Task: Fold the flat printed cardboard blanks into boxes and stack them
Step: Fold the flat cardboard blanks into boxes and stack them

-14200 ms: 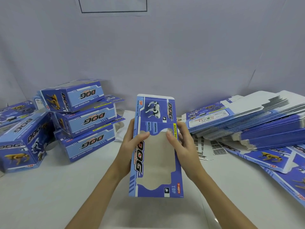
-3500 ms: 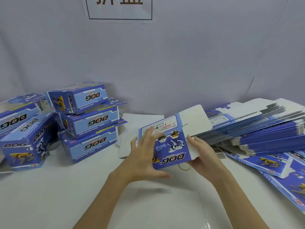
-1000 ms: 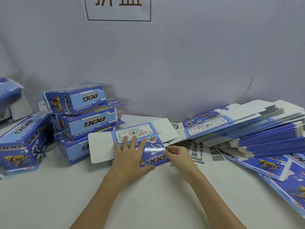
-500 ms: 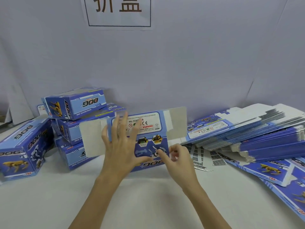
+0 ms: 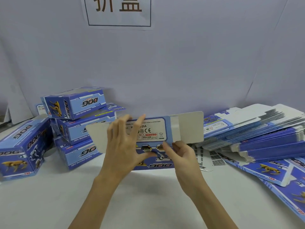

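Two hands hold one partly folded blue box (image 5: 153, 138) upright above the white table (image 5: 49, 204), in front of a grey backdrop (image 5: 198, 63). Flat blanks (image 5: 264, 138) lie heaped at right; folded boxes (image 5: 77, 129) stand stacked at left. Its white end flaps stick out to either side. Left hand (image 5: 123, 146): fingers spread nearly straight against the printed panel, thumb beneath. Right hand (image 5: 179, 154): fingers curled, pinching the panel below the right flap. Sign (image 5: 118, 10) above.
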Action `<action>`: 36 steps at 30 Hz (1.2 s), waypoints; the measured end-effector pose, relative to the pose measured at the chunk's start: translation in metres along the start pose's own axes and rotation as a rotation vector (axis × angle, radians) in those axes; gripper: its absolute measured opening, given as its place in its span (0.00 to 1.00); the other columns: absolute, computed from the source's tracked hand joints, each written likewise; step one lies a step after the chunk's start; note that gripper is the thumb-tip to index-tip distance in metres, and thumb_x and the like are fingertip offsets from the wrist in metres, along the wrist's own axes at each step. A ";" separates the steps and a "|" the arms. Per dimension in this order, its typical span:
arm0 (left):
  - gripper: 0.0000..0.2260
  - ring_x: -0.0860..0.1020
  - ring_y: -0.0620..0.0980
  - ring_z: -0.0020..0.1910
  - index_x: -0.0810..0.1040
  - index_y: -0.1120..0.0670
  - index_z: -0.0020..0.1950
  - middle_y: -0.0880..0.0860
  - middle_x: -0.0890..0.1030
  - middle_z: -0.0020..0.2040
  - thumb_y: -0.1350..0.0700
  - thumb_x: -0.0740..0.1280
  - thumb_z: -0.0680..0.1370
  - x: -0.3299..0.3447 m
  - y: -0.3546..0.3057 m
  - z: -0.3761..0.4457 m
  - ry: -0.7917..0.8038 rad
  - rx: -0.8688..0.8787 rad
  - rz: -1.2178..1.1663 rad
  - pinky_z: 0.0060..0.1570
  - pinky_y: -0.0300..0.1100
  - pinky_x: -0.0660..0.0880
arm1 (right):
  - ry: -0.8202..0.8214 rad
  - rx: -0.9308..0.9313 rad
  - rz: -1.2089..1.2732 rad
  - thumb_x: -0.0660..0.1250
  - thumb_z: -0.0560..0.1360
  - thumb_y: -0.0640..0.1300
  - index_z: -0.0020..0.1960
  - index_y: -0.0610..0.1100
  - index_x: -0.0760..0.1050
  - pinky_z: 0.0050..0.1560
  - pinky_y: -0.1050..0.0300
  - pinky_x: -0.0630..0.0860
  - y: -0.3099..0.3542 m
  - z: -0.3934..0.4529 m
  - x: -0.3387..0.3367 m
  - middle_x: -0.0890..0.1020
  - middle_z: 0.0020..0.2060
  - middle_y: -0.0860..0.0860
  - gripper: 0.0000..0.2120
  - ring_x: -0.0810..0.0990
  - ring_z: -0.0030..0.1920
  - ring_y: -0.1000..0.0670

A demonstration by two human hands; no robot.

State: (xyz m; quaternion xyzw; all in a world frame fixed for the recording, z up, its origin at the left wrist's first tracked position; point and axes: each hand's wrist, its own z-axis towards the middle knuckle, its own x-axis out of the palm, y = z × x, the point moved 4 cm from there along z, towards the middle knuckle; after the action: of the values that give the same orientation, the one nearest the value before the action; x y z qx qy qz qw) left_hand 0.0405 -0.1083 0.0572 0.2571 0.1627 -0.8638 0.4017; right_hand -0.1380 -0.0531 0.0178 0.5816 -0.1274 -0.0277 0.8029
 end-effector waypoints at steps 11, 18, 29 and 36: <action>0.42 0.76 0.54 0.61 0.73 0.57 0.75 0.53 0.79 0.66 0.30 0.72 0.71 -0.002 0.004 0.000 -0.031 0.132 -0.143 0.61 0.50 0.77 | 0.190 -0.151 -0.180 0.73 0.78 0.53 0.62 0.56 0.84 0.56 0.61 0.81 0.026 -0.004 -0.005 0.88 0.58 0.53 0.13 0.86 0.61 0.49; 0.39 0.74 0.58 0.65 0.66 0.56 0.81 0.57 0.76 0.69 0.32 0.65 0.78 0.002 0.003 -0.003 -0.020 0.195 -0.116 0.63 0.53 0.76 | 0.147 -0.245 -0.471 0.72 0.78 0.51 0.58 0.56 0.83 0.50 0.70 0.79 0.032 -0.006 0.003 0.86 0.51 0.66 0.09 0.84 0.56 0.59; 0.31 0.72 0.56 0.64 0.57 0.47 0.84 0.57 0.71 0.66 0.38 0.60 0.84 0.001 0.014 -0.003 -0.040 0.122 -0.330 0.64 0.46 0.72 | -0.142 -0.666 -0.627 0.75 0.79 0.46 0.73 0.47 0.73 0.72 0.53 0.72 0.052 -0.012 -0.006 0.76 0.71 0.53 0.25 0.74 0.73 0.48; 0.17 0.82 0.39 0.38 0.74 0.50 0.56 0.45 0.83 0.41 0.37 0.60 0.82 -0.003 0.019 0.002 -0.125 -0.464 -0.967 0.33 0.29 0.75 | 0.049 -0.410 -0.324 0.74 0.74 0.67 0.84 0.64 0.48 0.79 0.43 0.66 0.038 -0.012 0.008 0.65 0.81 0.58 0.49 0.66 0.80 0.54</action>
State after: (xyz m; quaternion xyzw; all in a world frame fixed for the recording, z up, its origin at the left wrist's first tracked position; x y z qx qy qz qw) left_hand 0.0562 -0.1186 0.0593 0.0056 0.4248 -0.9052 0.0136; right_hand -0.1311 -0.0312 0.0514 0.4200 -0.0047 -0.1672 0.8920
